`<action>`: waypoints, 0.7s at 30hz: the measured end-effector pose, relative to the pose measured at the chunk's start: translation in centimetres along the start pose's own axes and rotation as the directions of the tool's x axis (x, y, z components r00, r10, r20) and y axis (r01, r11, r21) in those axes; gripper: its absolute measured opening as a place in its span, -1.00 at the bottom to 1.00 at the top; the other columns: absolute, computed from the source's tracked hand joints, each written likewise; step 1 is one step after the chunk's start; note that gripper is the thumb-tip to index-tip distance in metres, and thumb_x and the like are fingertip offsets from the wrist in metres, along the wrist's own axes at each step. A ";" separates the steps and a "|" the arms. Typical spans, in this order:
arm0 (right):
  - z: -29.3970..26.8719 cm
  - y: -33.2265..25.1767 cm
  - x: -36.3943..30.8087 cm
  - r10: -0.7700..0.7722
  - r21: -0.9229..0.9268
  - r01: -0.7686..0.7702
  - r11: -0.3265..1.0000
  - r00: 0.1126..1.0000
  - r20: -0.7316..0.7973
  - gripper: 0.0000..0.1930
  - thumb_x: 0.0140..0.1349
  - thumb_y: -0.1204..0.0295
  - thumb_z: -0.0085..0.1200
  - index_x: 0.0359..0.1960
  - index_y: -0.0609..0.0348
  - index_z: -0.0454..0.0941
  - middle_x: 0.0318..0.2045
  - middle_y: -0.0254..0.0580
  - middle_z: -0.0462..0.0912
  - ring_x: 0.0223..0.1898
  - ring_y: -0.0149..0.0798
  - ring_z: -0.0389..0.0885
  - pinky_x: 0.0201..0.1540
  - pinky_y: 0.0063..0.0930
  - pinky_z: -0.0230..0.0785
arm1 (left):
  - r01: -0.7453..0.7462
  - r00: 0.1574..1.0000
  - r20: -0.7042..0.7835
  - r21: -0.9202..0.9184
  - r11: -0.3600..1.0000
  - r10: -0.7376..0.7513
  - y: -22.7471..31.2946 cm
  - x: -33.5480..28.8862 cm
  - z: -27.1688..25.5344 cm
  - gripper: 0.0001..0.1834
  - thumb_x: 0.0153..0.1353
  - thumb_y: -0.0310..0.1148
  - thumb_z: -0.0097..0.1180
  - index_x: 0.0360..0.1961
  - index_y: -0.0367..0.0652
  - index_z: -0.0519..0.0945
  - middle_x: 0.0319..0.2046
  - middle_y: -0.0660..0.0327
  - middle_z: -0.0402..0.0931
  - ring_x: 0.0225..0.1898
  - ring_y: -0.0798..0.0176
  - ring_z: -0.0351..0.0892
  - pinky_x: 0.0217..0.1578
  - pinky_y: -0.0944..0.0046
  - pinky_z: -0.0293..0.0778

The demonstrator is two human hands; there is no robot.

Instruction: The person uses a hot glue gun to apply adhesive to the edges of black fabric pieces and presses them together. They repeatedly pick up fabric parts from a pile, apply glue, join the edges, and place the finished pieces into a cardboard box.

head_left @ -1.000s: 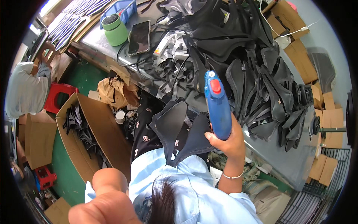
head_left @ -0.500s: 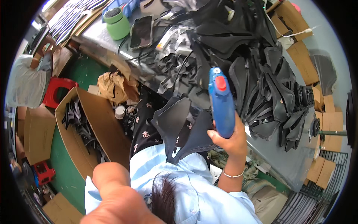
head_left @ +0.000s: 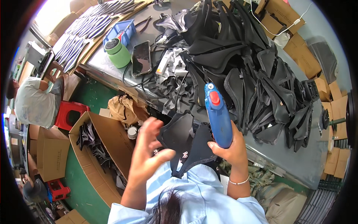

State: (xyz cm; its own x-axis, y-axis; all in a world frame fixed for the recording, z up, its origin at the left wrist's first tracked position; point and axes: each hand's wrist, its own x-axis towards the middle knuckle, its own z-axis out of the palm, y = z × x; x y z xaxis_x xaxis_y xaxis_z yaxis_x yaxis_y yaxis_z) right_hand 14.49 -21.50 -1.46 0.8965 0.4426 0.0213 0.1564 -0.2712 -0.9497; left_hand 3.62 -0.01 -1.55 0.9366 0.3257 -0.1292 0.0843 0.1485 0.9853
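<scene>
My right hand [head_left: 232,148] is wrapped round a blue handheld power tool [head_left: 218,121] with a red button, held upright with thin dark prongs pointing away toward the table. A black padded V-shaped piece [head_left: 178,128] lies over my lap. Its right wing runs beside the tool and against my right hand; I cannot tell whether that hand also grips it. My left hand [head_left: 149,153] is raised beside the piece's left wing, fingers spread and somewhat blurred, holding nothing.
Many similar black pieces [head_left: 276,100] are heaped on the grey table [head_left: 287,160]. A green jar [head_left: 118,56], a phone [head_left: 141,58] and a blue basket [head_left: 121,33] sit at its left. On the floor is a cardboard box [head_left: 99,149] of black scraps. Someone in a light shirt [head_left: 35,100] sits far left.
My left hand has come up from the lower left toward the black piece, its fingers now spread. The right hand still holds the blue tool. The whole view has shifted slightly.
</scene>
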 end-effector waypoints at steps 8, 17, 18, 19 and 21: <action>-0.1 0.9 -0.2 0.051 0.141 -0.051 0.989 0.999 0.004 -0.47 -0.18 0.41 0.30 -0.09 0.25 0.42 -0.50 -0.26 0.53 -0.46 -0.45 0.51 -0.29 -0.51 0.40 | 0.269 0.958 0.170 -0.265 0.926 -0.230 -0.3 0.5 -1.6 -0.70 0.10 -0.53 0.17 -0.10 -0.35 0.55 -0.26 0.21 0.60 -0.27 0.44 0.55 -0.20 0.44 0.45; 2.6 -1.2 -2.1 -0.114 -0.193 0.108 0.975 0.993 -0.020 -0.53 -0.12 0.28 0.40 -0.32 0.25 0.38 -0.60 -0.08 0.58 -0.56 -0.16 0.62 -0.48 -0.38 0.45 | -0.168 0.931 -0.361 -0.545 0.822 -0.049 1.2 -0.3 1.0 -0.55 0.18 -0.49 -0.11 0.12 -0.31 0.24 -0.02 -0.13 0.38 0.00 -0.07 0.46 0.06 -0.01 0.38; 3.4 -1.8 -2.6 -0.171 -0.275 0.182 0.944 0.983 0.063 -0.52 -0.12 0.26 0.39 -0.31 0.26 0.38 -0.61 -0.05 0.57 -0.58 -0.11 0.60 -0.50 -0.35 0.44 | -0.219 0.919 -0.394 -0.558 0.800 -0.023 1.6 -0.3 1.5 -0.51 0.21 -0.44 -0.10 0.17 -0.29 0.19 0.02 -0.12 0.36 0.04 -0.06 0.42 0.10 -0.01 0.33; 4.2 -1.4 -3.2 -0.240 -0.274 0.267 0.924 0.963 0.126 -0.51 -0.12 0.25 0.39 -0.29 0.29 0.39 -0.61 -0.03 0.57 -0.60 -0.08 0.59 -0.51 -0.33 0.44 | -0.276 0.904 -0.426 -0.538 0.796 0.026 1.5 -0.3 1.9 -0.50 0.23 -0.43 -0.10 0.19 -0.27 0.16 0.03 -0.10 0.35 0.05 -0.03 0.41 0.10 0.02 0.33; 5.5 -1.5 -3.8 -0.329 -0.291 0.394 0.872 0.912 0.246 -0.47 -0.14 0.27 0.38 -0.25 0.38 0.40 -0.64 -0.02 0.56 -0.65 -0.04 0.57 -0.55 -0.31 0.42 | -0.362 0.882 -0.460 -0.515 0.777 0.106 0.9 -0.7 2.4 -0.50 0.28 -0.40 -0.12 0.22 -0.23 0.13 0.04 -0.04 0.35 0.05 0.05 0.41 0.09 0.07 0.33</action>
State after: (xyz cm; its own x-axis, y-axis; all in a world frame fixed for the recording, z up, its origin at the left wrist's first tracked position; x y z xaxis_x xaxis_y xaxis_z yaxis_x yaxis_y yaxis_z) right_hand 8.54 -18.08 -1.82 0.6637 0.7031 0.2554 0.6101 -0.3113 -0.7286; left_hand 3.88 -2.34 -0.31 0.6782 0.7324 -0.0612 -0.4486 0.4785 0.7548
